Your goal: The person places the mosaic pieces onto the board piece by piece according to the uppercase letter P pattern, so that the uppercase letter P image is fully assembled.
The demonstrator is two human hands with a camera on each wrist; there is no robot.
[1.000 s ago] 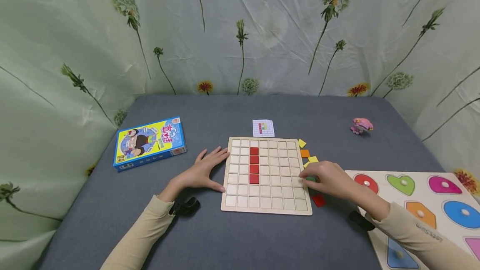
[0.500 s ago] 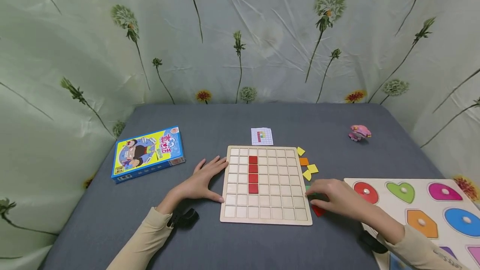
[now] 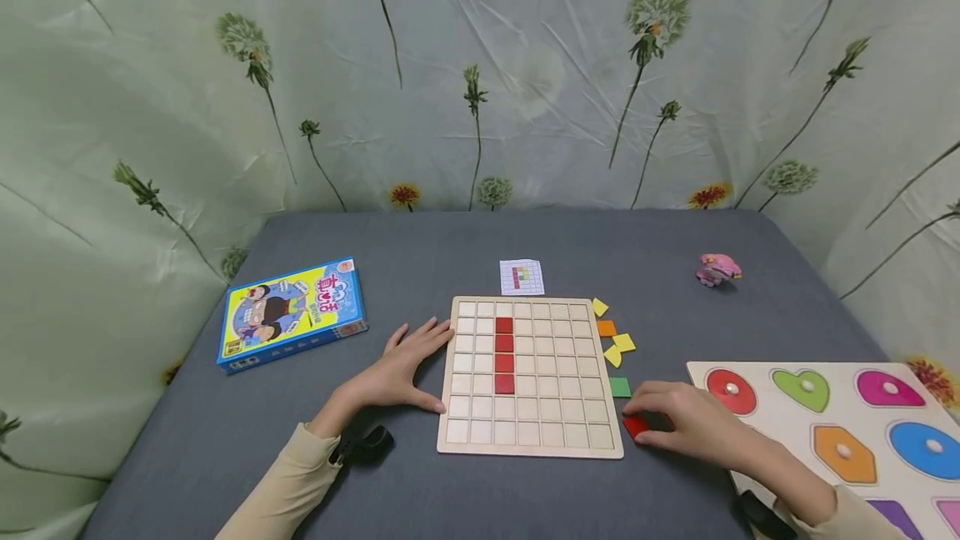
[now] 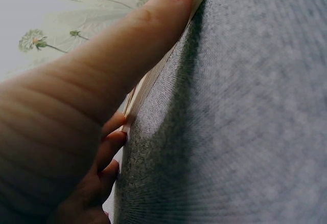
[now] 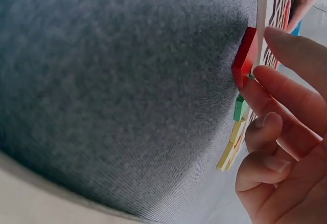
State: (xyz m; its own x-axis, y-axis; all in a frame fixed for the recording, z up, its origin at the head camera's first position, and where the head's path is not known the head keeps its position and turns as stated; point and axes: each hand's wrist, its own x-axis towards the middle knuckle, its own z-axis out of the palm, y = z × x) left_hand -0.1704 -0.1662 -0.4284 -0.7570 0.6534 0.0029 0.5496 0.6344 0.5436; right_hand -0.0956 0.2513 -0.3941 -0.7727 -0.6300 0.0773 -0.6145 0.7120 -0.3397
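A wooden grid board point(image 3: 540, 453) lies on the grey cloth with several red tiles point(image 3: 504, 343) in one column. My left hand point(image 3: 393, 369) is spread at its left edge, with thumb and fingertips against the rim. In the left wrist view the thumb point(image 4: 148, 27) reaches along the edge. My right hand point(image 3: 686, 419) is low beyond the right edge, over a loose red tile point(image 3: 633, 427). In the right wrist view a fingertip meets the loose tile's end, and the thumb stands apart above it. A green tile point(image 3: 620, 387) lies just behind that hand.
Yellow tiles point(image 3: 624, 342) and an orange tile point(image 3: 606, 328) lie along the board's right edge. A patterned card point(image 3: 522, 277) is behind it. The blue-and-yellow box point(image 3: 292, 315) is left, a pink toy point(image 3: 718, 269) far right, and a shape puzzle board point(image 3: 787, 407) near right.
My right hand has come off the green tile and moved toward me to the loose red tile. The left hand stays at the board's edge. The head view has tilted up slightly.
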